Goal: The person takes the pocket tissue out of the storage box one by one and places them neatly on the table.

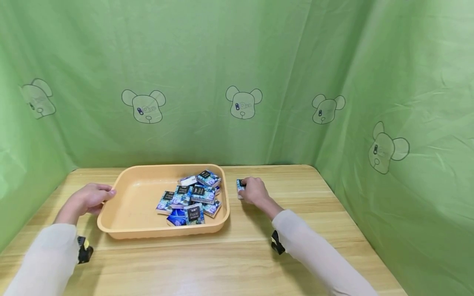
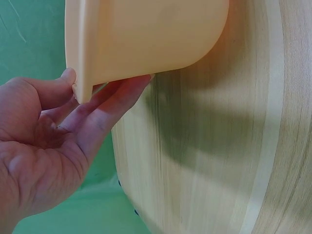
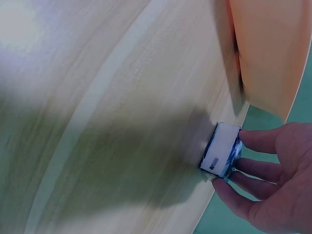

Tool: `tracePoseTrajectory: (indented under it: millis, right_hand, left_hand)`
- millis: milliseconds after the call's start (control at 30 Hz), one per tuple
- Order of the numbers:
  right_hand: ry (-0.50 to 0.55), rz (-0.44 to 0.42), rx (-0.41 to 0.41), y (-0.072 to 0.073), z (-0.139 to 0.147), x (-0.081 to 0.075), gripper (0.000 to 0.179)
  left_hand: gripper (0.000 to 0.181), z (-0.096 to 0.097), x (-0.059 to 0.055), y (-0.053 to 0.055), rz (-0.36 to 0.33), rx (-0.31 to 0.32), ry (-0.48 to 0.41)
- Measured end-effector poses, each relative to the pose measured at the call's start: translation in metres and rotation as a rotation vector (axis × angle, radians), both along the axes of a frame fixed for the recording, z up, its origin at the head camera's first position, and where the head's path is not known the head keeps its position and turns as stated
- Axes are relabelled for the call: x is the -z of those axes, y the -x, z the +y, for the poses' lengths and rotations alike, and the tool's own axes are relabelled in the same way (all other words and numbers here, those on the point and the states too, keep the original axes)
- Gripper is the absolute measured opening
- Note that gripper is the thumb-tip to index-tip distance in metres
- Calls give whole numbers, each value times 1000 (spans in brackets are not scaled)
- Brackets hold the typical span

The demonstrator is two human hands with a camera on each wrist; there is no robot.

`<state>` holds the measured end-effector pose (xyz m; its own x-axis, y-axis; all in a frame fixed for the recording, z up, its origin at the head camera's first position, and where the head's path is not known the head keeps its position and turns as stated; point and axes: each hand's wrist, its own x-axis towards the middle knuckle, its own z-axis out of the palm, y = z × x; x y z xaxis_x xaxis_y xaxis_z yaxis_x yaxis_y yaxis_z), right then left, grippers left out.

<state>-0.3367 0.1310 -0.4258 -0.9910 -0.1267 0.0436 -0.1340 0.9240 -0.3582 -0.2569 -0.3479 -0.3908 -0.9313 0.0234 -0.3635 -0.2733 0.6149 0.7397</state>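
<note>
Gripping an orange tray (image 1: pixel 133 205) by its rim, thumb above and fingers beneath, the left hand (image 1: pixel 90 199) sits at lower left in the head frame. The right hand (image 1: pixel 255 191) pinches a blue packet (image 1: pixel 240 187) between thumb and fingers, just below centre. More packets (image 1: pixel 182 195) lie heaped inside the tray, left of it.

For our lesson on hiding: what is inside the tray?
Inside the tray, towards the right, lie heaped blue patterned packets; overlaps hide parts of some and anything beneath.
</note>
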Motion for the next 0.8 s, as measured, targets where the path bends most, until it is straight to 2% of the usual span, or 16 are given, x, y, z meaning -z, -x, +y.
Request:
tracePoseTrajectory:
  millis: [200, 500, 800]
  right_hand:
    - [37, -15, 6, 0, 3, -5, 45]
    - [54, 57, -30, 0, 2, -14, 41]
    - [64, 126, -82, -11, -14, -33, 37]
  left_hand:
    - [61, 0, 0, 0, -2, 1, -1]
    - [60, -2, 1, 0, -3, 4, -1]
    - [61, -2, 2, 2, -10, 1, 10]
